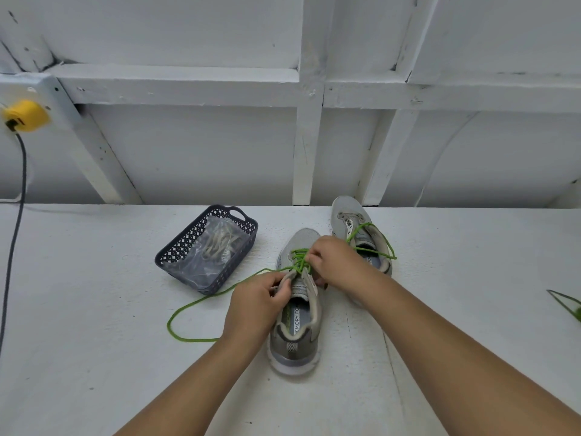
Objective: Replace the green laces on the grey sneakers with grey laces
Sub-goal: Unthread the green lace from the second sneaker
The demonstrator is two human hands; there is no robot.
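Two grey sneakers stand on the white table. The near sneaker (297, 325) points away from me, its green lace (191, 305) crossed over the tongue with a loose end looping out to the left. My left hand (254, 305) grips the sneaker's left collar by the tongue. My right hand (334, 262) pinches the green lace at the upper eyelets. Behind my right hand, the far sneaker (353, 223) carries a loosened green lace (382, 239). Grey laces (218, 242) lie in a clear plastic bag inside a dark basket (176, 251).
A white wooden wall frame (306, 152) rises behind the table's far edge. A yellow plug (25, 116) with a dark cable (12, 240) hangs at the far left. Something green (569, 305) shows at the right edge of the table.
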